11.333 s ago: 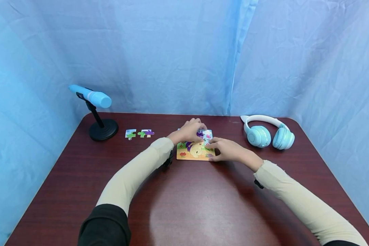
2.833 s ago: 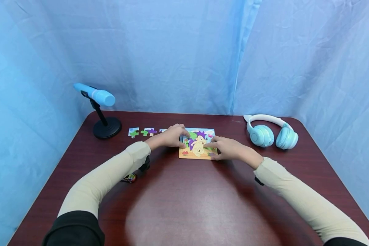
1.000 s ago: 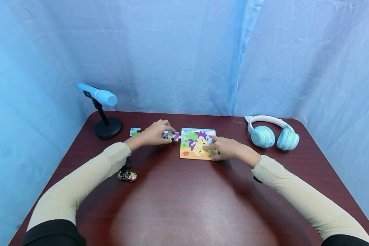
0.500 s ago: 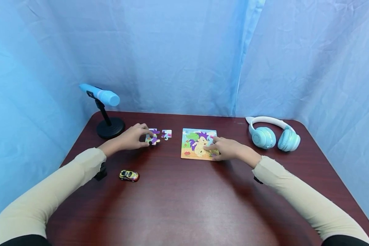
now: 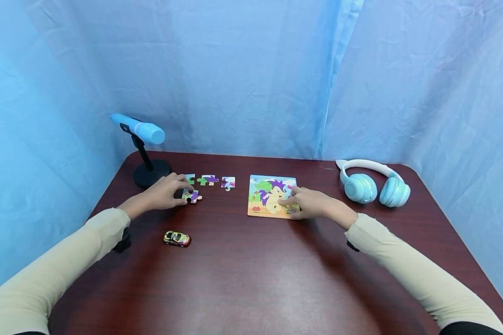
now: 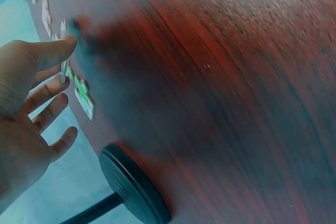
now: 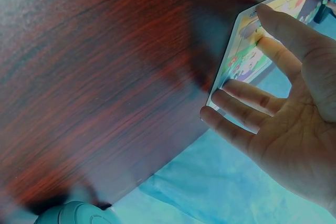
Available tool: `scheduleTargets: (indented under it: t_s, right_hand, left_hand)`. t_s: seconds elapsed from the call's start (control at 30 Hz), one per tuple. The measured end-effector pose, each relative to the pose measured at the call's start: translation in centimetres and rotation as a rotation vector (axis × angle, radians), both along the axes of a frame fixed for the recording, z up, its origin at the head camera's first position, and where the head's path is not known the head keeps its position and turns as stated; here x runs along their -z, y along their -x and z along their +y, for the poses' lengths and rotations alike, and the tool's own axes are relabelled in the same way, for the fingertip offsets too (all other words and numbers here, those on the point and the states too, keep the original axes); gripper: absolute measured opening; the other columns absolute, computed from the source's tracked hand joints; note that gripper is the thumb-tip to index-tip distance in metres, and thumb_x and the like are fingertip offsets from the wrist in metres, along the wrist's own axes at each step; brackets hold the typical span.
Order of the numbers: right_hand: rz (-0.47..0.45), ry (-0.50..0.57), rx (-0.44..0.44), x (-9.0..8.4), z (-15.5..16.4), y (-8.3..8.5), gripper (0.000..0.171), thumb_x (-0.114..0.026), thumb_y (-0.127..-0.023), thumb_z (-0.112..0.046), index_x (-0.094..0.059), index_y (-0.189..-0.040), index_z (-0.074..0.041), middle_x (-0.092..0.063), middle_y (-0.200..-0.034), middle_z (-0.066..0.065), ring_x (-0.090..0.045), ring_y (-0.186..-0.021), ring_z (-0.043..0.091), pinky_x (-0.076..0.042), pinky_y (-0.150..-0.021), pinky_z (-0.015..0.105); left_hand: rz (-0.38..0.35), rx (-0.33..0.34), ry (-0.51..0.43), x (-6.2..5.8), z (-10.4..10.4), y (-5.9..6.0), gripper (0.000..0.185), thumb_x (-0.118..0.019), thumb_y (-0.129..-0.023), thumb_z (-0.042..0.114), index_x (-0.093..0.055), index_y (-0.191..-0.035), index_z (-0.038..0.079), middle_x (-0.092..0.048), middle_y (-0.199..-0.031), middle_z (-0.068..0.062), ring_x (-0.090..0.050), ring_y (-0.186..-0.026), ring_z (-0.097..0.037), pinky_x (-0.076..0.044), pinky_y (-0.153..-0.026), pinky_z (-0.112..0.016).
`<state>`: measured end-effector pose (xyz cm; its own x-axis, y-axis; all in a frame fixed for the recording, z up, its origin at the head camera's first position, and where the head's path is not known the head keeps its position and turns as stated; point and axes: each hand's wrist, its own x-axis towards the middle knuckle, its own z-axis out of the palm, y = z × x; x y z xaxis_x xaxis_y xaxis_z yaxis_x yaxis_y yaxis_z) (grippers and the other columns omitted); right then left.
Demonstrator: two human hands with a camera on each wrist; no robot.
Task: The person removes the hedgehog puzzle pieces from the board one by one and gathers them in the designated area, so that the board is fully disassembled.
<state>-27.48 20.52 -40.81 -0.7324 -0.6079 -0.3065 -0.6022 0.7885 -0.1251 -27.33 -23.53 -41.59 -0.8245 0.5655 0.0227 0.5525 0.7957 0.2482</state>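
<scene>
- Left of centre: left hand (image 5: 161,195), fingers straight, touching a loose puzzle piece (image 5: 191,197) on the table (image 5: 251,279).
- Centre: right hand (image 5: 314,204), fingers flat, pressing the puzzle board (image 5: 265,197).

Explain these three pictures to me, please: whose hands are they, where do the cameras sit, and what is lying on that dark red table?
There is no machine: a person works with bare hands. The wide picture comes from a camera on the head; the two close ones come from cameras on each wrist. On the table lie a puzzle board, three loose puzzle pieces in a row, a toy car, a blue microphone on a stand and blue headphones. The left hand touches a fourth puzzle piece with straight fingers. The right hand rests flat on the board's right edge, steadying it. Neither hand grips anything.
</scene>
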Motion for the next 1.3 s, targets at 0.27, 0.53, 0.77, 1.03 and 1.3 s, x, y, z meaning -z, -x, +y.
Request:
scheduleTargets:
  t_s: [0.27,0.53,0.77,1.03,1.3]
  right_hand:
    - [-0.011,0.017,-0.002,0.4,0.3,0.0,0.054,-0.073,-0.094,-0.030,-0.058,-0.145,-0.022,-0.057,-0.121,0.018,-0.051,-0.093,0.022,-0.050,-0.076,0.036]
    - [-0.002,0.034,-0.003,0.6,0.4,0.1,0.054,-0.073,-0.094,-0.029,-0.059,-0.145,-0.022,-0.057,-0.126,0.020,-0.054,-0.099,0.024,-0.054,-0.084,0.042]
    - [0.018,0.045,-0.020,0.7,0.6,0.2,0.052,-0.072,-0.095,-0.030,-0.059,-0.145,-0.022,-0.057,-0.127,0.021,-0.055,-0.100,0.025,-0.054,-0.085,0.044]
    - [0.040,0.055,-0.022,0.9,0.8,0.2,0.053,-0.072,-0.095,-0.031,-0.058,-0.145,-0.022,-0.056,-0.126,0.021,-0.054,-0.098,0.025,-0.053,-0.084,0.043]
    - [0.037,0.079,-0.014,0.9,0.9,0.1,0.052,-0.073,-0.095,-0.030,-0.059,-0.144,-0.021,-0.057,-0.127,0.020,-0.055,-0.101,0.026,-0.053,-0.086,0.045]
  left_hand:
    - [-0.061,-0.034,0.014,0.8,-0.7,0.1,0.037,-0.077,-0.091,0.016,-0.071,-0.126,0.005,-0.064,-0.126,-0.017,-0.056,-0.108,-0.033,-0.047,-0.091,-0.054]
    - [-0.094,-0.047,-0.001,1.0,-1.2,0.2,0.038,-0.077,-0.091,0.016,-0.071,-0.127,0.005,-0.065,-0.120,-0.016,-0.057,-0.104,-0.033,-0.048,-0.088,-0.053]
    - [-0.127,-0.066,-0.002,0.8,-1.3,0.3,0.039,-0.077,-0.091,0.017,-0.070,-0.128,0.005,-0.064,-0.122,-0.017,-0.057,-0.107,-0.035,-0.048,-0.091,-0.056]
    - [-0.111,-0.094,-0.007,0.7,-1.1,0.7,0.043,-0.079,-0.089,0.018,-0.070,-0.129,0.004,-0.064,-0.122,-0.019,-0.055,-0.107,-0.034,-0.048,-0.093,-0.056]
    - [-0.057,-0.084,-0.048,-0.4,1.1,1.3,0.044,-0.077,-0.090,0.021,-0.069,-0.129,0.003,-0.064,-0.122,-0.018,-0.057,-0.106,-0.035,-0.050,-0.090,-0.052]
